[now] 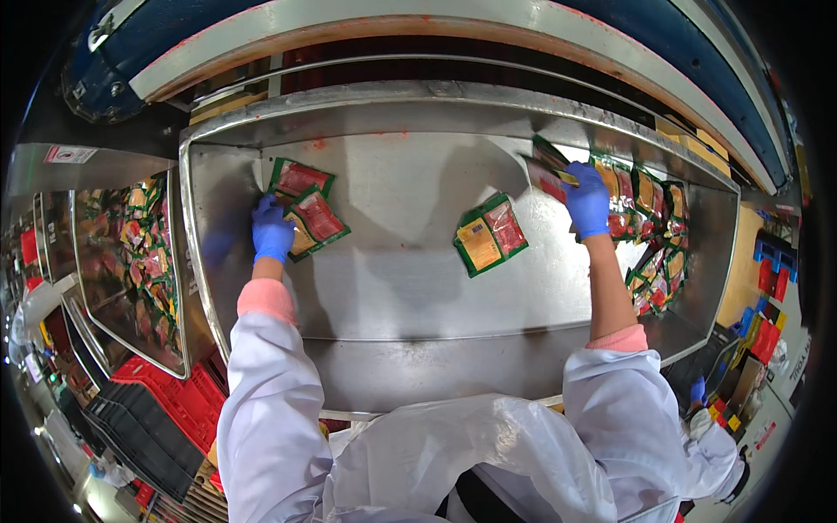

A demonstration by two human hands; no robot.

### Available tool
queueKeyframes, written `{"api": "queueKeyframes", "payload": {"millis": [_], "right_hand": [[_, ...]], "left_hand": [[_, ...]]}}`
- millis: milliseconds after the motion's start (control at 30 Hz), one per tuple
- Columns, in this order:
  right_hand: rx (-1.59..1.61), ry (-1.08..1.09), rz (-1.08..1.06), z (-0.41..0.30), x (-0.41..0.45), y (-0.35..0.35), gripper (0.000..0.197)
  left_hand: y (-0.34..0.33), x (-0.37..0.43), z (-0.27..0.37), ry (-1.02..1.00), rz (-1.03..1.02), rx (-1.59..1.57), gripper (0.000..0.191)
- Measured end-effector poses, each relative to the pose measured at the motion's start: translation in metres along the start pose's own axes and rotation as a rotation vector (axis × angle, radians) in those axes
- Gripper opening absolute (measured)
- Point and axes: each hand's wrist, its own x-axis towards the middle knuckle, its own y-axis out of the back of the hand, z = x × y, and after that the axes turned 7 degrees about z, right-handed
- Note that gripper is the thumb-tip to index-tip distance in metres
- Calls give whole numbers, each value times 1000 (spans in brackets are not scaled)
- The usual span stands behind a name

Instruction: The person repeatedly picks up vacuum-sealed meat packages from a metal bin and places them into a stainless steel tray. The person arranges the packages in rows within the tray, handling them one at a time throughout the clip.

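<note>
Inside a stainless steel trough [405, 287], my left hand [271, 225], in a blue glove, touches two overlapping flat packets at the left end. The upper one is a green-edged packet [320, 219] with a red window; the other packet [301, 175] lies partly beneath it. Whether the left fingers grip them is hidden. My right hand [587, 199], also gloved in blue, is shut on some packets [548, 176], tilted and slightly blurred, at the right. A single packet [490, 234] lies flat near the trough's middle, apart from both hands.
Rows of similar packets [647, 196] fill the trough's right end. At left stands a metal bin [150, 261] heaped with packets, above red crates [176, 392] and a dark crate [144, 438]. A blue and white machine beam [418, 26] spans the far side. Another person [713, 457] is at lower right.
</note>
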Motion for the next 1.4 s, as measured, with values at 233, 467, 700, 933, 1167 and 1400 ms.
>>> {"api": "queueKeyframes", "payload": {"millis": [233, 467, 700, 933, 1167, 1400], "right_hand": [[45, 34, -183, -60, -72, -32, 32], [862, -967, -463, -63, -143, -106, 35], [-1, 69, -297, -105, -19, -73, 20], [811, -668, -539, -67, 12, -125, 35], [335, 189, -335, -208, -10, -87, 20], [733, 228, -725, -489, 27, 20, 16]], "left_hand": [[-19, 18, -1, -17, -6, -105, 43], [-50, -9, -5, 54, -117, -291, 41], [21, -105, 26, 90, -174, -609, 26], [92, -200, 37, 26, -127, -878, 22], [124, -272, -1, 188, 35, -1118, 21], [224, -300, -133, 468, 283, -1574, 17]]}}
